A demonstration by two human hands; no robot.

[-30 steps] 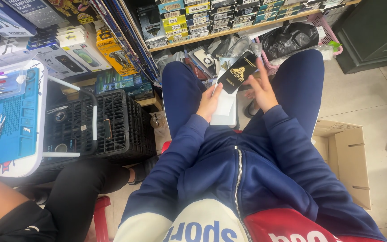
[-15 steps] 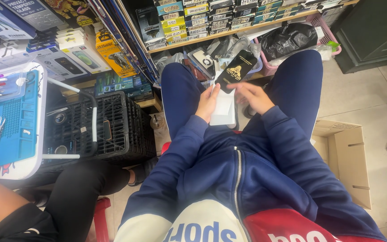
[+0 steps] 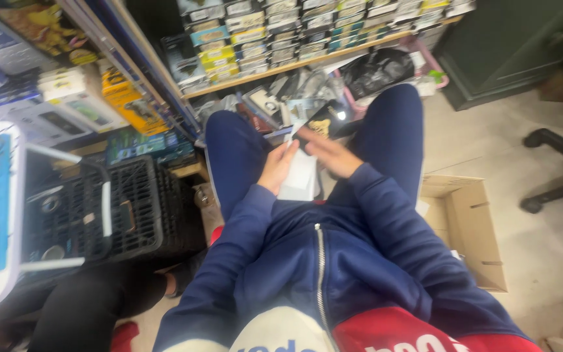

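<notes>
A: What is different from half a second ago?

B: The right hand (image 3: 332,155) has come across to the left and now lies flat, fingers stretched, over the small black packet (image 3: 320,124). Before, it was holding that packet up higher. The whole view has also turned a little.

A: And the left hand (image 3: 277,167)?

B: It is closed on the left edge of the white packet (image 3: 301,179), which rests between the knees, just below the right hand.

A: Does the right hand grip the black packet?

B: I cannot tell. The picture is blurred, and the hand covers most of it.

A: How much room is around?

B: The blue trouser legs close in on both sides. A black crate (image 3: 109,208) stands to the left, an open cardboard box (image 3: 467,225) to the right, and a low shelf (image 3: 307,62) full of small boxes just ahead. Bare floor shows beyond the cardboard box.
</notes>
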